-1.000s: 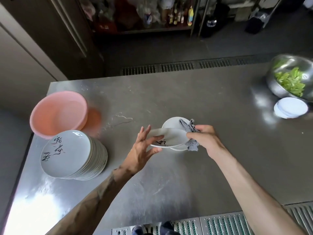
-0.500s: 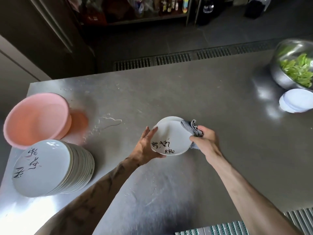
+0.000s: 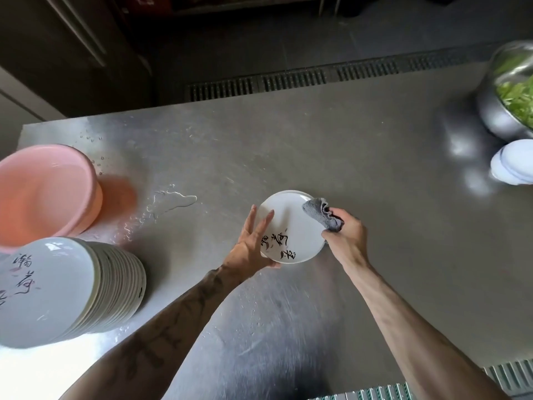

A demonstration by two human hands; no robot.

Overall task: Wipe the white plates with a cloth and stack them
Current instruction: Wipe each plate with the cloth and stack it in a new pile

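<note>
White plate [image 3: 291,226] sits mid-table, tilted toward the camera and held between both hands. It is round and glossy, with black brush characters on the near part of its face.

Left hand [image 3: 251,249] is at the plate's left rim. Its grip is on the plate, with fingers straight over the face and the thumb hooked under the near edge.

Right hand [image 3: 346,238] has its grip closed around a bunched grey cloth [image 3: 321,216]. The cloth is soft-piled and touches the plate's far-right rim.

Plate stack [image 3: 72,287] is tall and stands at the table's near-left, well apart from the hands; the top plate bears the same characters.

Table [image 3: 346,168] is brushed steel, scuffed, with a water puddle [image 3: 170,197] left of the plate.

- Pink plastic basin [image 3: 43,192] is just behind the stack.
- Steel bowl [image 3: 496,116] holding greens is far right.
- Small white discs [image 3: 513,163] lie just in front of the steel bowl.

Dark floor lies beyond the table, with a slotted drain grate [image 3: 288,80].
</note>
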